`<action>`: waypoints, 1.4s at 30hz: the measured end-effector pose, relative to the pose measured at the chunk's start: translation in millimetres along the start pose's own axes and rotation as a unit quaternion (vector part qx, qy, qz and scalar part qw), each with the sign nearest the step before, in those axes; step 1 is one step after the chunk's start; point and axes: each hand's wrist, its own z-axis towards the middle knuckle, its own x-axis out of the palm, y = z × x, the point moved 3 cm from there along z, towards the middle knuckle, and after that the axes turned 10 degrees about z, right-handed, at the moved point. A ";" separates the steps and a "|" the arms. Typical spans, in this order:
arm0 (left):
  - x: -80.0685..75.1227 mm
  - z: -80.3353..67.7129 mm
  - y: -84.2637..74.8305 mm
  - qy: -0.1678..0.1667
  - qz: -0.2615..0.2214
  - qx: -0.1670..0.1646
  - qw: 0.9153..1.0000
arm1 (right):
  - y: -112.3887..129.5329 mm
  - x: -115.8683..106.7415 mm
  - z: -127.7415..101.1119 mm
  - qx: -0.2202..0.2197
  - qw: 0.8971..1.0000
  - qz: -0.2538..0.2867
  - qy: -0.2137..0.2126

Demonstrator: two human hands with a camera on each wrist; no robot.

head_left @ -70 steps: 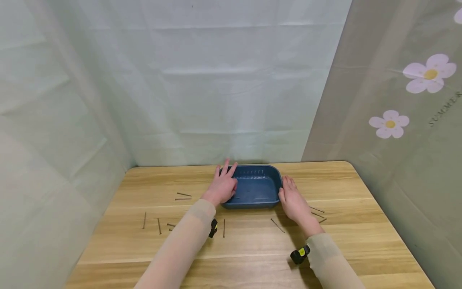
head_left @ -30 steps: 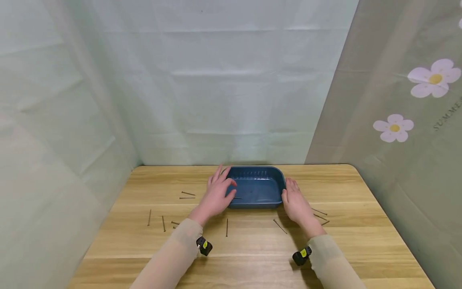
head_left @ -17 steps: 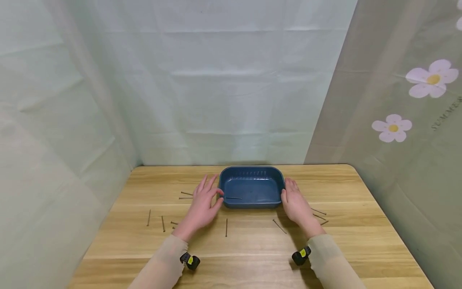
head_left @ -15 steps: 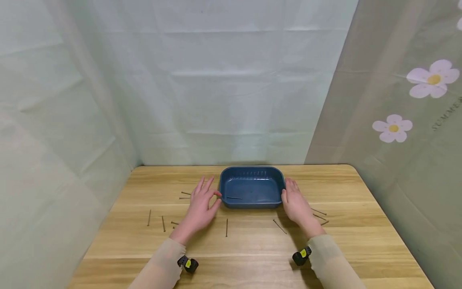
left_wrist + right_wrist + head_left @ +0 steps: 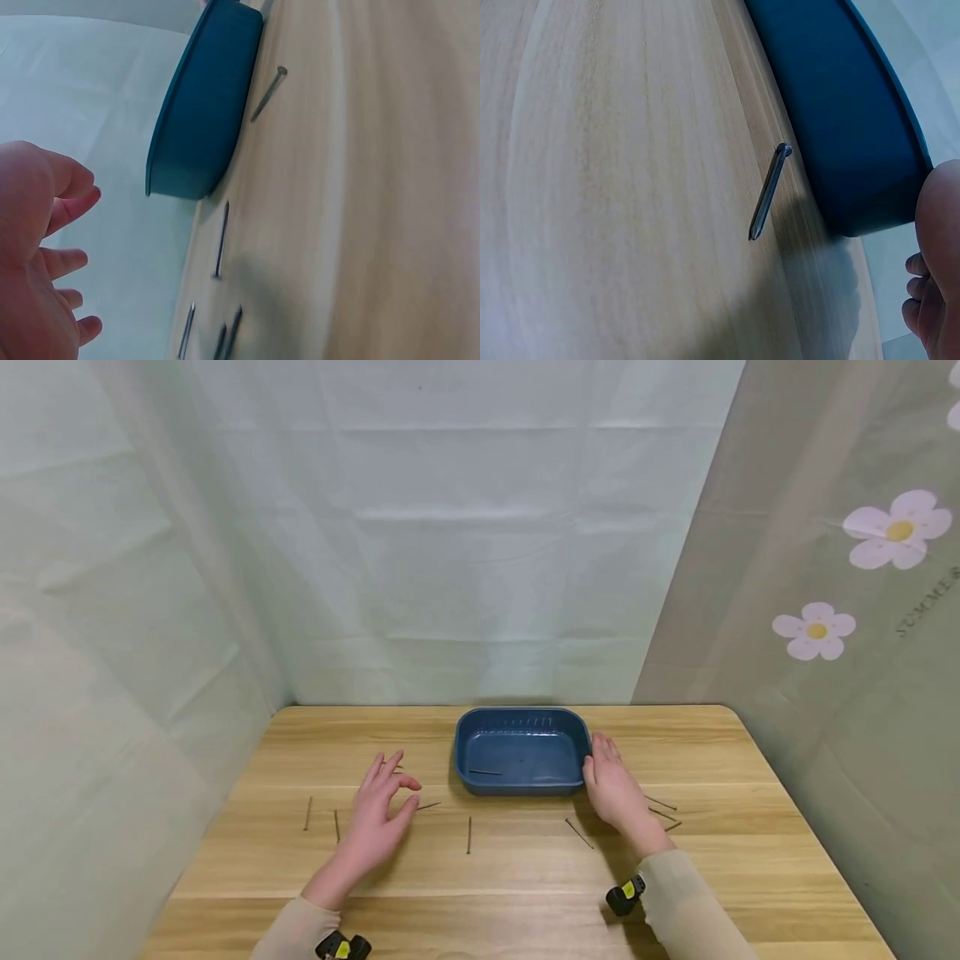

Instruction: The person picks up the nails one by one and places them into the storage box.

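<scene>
My left hand point(image 5: 377, 817) hovers over the table left of the tray, thumb and index finger apart and nothing between them. One nail point(image 5: 429, 806) lies just beyond its fingertips. Other nails are partly covered by the hand in the head view; the left wrist view shows a pair of nails point(image 5: 225, 334) low in the picture. My right hand point(image 5: 617, 789) rests with straight fingers along the right end of the blue tray point(image 5: 525, 791). Inside the tray, near its front left corner, lies a single nail point(image 5: 486, 772).
On the wooden table point(image 5: 525, 910) lie a nail point(image 5: 469, 835) in front of the tray, another nail point(image 5: 579, 833) near the right wrist, and several nails point(image 5: 662, 814) right of that arm. Two nails stand apart at left, one a nail point(image 5: 308, 813). A cloth point(image 5: 465, 568) hangs behind.
My left hand has come out of the tray and moved left and nearer over the table, leaving a nail in the tray. My right hand has stayed against the tray's end.
</scene>
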 end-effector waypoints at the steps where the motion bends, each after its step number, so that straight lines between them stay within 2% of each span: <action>1: -3.0 -3.3 2.3 -0.005 -0.001 0.000 1.000 | 0.1 0.5 -0.3 0.000 1.000 0.000 0.001; 8: -24.4 -26.2 22.3 -0.040 -0.003 0.013 0.999 | -0.2 1.2 -0.6 0.005 1.000 -0.003 0.005; 13: -42.2 -37.1 39.9 -0.058 0.001 0.003 0.998 | 0.1 0.0 0.1 0.000 1.000 -0.006 0.004; 21: -67.4 -49.1 72.9 -0.067 0.053 -0.035 0.996 | 0.0 -1.9 -0.3 -0.001 1.000 -0.007 0.007; 26: -83.0 -53.3 95.4 -0.069 0.095 -0.066 0.991 | 1.0 -1.5 -0.6 0.001 1.000 -0.005 0.007; 31: -94.1 -55.3 110.5 -0.051 0.151 -0.103 0.982 | 4.3 0.2 0.5 -0.001 1.000 -0.008 0.012; 35: -96.0 -53.5 119.5 -0.014 0.190 -0.136 0.972 | 3.8 -0.6 1.2 0.002 1.000 -0.010 0.006; 42: -93.9 -50.4 133.2 0.038 0.213 -0.176 0.960 | 2.4 -1.4 1.1 0.003 1.000 -0.011 0.008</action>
